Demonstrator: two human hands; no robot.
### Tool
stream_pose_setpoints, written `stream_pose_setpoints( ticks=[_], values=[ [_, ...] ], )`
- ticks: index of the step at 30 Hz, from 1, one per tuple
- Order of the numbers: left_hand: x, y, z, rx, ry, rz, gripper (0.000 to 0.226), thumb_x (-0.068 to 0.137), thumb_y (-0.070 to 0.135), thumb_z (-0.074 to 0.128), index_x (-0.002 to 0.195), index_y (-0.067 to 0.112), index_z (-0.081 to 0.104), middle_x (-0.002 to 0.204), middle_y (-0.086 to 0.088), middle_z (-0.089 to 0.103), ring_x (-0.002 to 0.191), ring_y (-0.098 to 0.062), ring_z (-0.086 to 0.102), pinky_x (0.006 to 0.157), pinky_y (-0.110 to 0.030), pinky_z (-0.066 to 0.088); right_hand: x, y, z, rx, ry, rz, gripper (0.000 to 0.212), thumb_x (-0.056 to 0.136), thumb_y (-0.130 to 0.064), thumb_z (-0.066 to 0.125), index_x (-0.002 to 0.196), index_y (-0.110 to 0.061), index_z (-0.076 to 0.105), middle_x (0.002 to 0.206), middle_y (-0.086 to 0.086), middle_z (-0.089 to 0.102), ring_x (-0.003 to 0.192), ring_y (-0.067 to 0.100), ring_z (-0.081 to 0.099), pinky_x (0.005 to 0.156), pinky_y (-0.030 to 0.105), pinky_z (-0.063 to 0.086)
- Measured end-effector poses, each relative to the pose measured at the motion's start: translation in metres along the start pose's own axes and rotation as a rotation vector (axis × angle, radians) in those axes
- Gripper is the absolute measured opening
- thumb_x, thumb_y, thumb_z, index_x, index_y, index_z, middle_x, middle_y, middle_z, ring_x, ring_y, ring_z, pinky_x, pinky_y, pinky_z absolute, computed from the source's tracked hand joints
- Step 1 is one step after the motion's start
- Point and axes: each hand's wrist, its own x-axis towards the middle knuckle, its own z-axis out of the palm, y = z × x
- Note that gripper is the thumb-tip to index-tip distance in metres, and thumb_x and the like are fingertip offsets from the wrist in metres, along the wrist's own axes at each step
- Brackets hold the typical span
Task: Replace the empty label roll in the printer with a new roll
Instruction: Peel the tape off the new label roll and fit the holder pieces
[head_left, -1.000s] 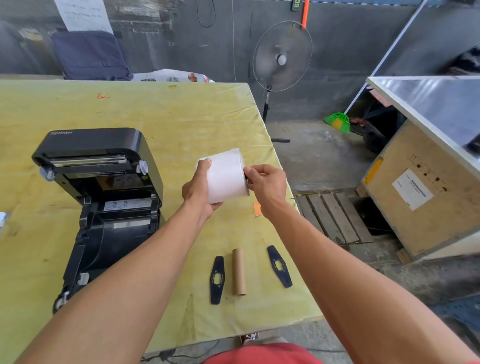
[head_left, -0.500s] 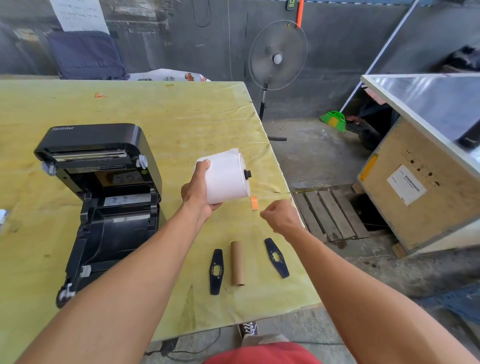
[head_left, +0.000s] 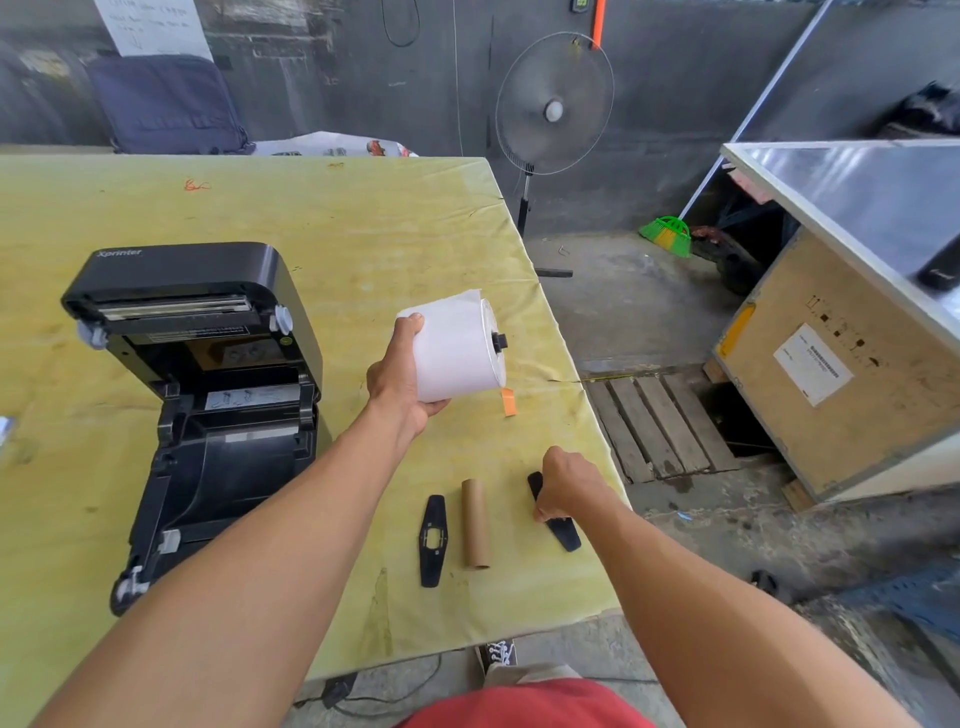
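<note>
Left hand (head_left: 400, 379) holds the new roll (head_left: 454, 348) aloft beside the open printer (head_left: 197, 395), spindle already through it. Right hand (head_left: 563, 483) pinches the right flange (head_left: 566, 535) lying near the desk (head_left: 363, 234) edge. Next, I'd say: lift it, seat it on the spindle end. Empty core (head_left: 475, 525) lies alongside; plenty of open desk beyond.

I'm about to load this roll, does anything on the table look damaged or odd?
One thing: the yellow table cover is torn at its right edge, a slit running inward near the orange tag. The open black printer and white label roll look intact.
</note>
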Motion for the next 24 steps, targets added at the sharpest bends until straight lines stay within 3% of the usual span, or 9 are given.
stream_pose_setpoints(
  ticks=[2,4,6,10,12,14,16,20,24],
  values=[
    [0.002,0.0,-0.001,0.003,0.001,-0.003,0.045,0.066,0.048,0.073,0.098,0.021,0.056,0.098,-0.005,0.066,0.082,-0.027,0.067,0.07,-0.042,0.056,0.004,0.001,-0.005,0.086,-0.044,0.029,0.037,0.078,-0.011,0.081,0.099,-0.009,0.05,0.093,0.011,0.062,0.079,0.026,0.066,0.066,0.034,0.058],
    [0.004,0.0,-0.003,0.003,0.011,-0.003,0.045,0.066,0.047,0.073,0.097,0.021,0.056,0.098,-0.005,0.067,0.083,-0.027,0.067,0.069,-0.042,0.056,0.009,0.001,-0.014,0.21,-0.051,0.056,0.029,0.081,-0.011,0.079,0.096,-0.006,0.055,0.08,0.01,0.061,0.059,0.021,0.063,0.049,0.03,0.055],
    [0.007,0.001,-0.004,0.005,0.027,-0.003,0.043,0.066,0.047,0.073,0.095,0.02,0.056,0.096,-0.006,0.067,0.081,-0.027,0.067,0.067,-0.041,0.055,0.016,-0.001,-0.03,0.365,-0.002,0.055,0.023,0.085,-0.015,0.076,0.098,-0.002,0.062,0.08,0.012,0.064,0.057,0.021,0.063,0.043,0.027,0.05],
    [0.012,0.002,-0.005,0.011,0.041,-0.005,0.043,0.065,0.048,0.073,0.094,0.02,0.056,0.095,-0.005,0.067,0.079,-0.026,0.067,0.063,-0.038,0.055,0.026,-0.015,-0.075,0.775,0.213,-0.003,0.01,0.089,-0.011,0.071,0.08,-0.01,0.066,0.093,0.018,0.072,0.082,0.03,0.074,0.072,0.044,0.064],
    [0.015,0.003,-0.005,0.009,0.048,-0.012,0.044,0.065,0.047,0.073,0.095,0.02,0.056,0.096,-0.005,0.067,0.079,-0.026,0.067,0.062,-0.038,0.055,0.028,-0.029,-0.096,0.914,0.3,-0.061,0.014,0.089,-0.01,0.07,0.077,-0.015,0.066,0.09,0.015,0.073,0.084,0.031,0.074,0.072,0.044,0.064],
    [0.018,0.004,-0.003,0.011,0.058,-0.014,0.043,0.066,0.047,0.074,0.094,0.02,0.055,0.095,-0.005,0.067,0.077,-0.026,0.067,0.059,-0.036,0.055,0.028,-0.045,-0.11,0.968,0.339,-0.121,0.004,0.09,-0.012,0.069,0.092,-0.01,0.072,0.08,0.009,0.073,0.079,0.027,0.075,0.068,0.041,0.065],
    [0.019,0.004,-0.002,0.016,0.066,-0.014,0.042,0.067,0.046,0.074,0.093,0.019,0.054,0.094,-0.005,0.066,0.075,-0.025,0.066,0.056,-0.035,0.055,0.029,-0.059,-0.118,0.953,0.341,-0.161,0.016,0.092,-0.013,0.065,0.103,-0.005,0.073,0.082,0.01,0.073,0.075,0.025,0.073,0.07,0.044,0.065],
    [0.025,0.007,-0.002,0.029,0.088,0.0,0.043,0.068,0.047,0.073,0.091,0.02,0.05,0.094,-0.005,0.064,0.075,-0.025,0.066,0.052,-0.034,0.054,0.024,-0.076,-0.123,0.863,0.259,-0.237,0.027,0.082,0.0,0.045,0.094,0.012,0.066,0.083,0.019,0.067,0.072,0.027,0.056,0.082,0.063,0.056],
    [0.032,0.01,-0.007,0.018,0.098,0.0,0.042,0.068,0.047,0.072,0.09,0.02,0.051,0.095,-0.006,0.065,0.075,-0.026,0.066,0.056,-0.036,0.054,0.021,-0.079,-0.129,0.97,0.158,-0.303,0.047,0.082,0.013,0.037,0.111,0.002,0.073,0.087,0.012,0.072,0.092,0.038,0.072,0.088,0.049,0.06]
  ],
)
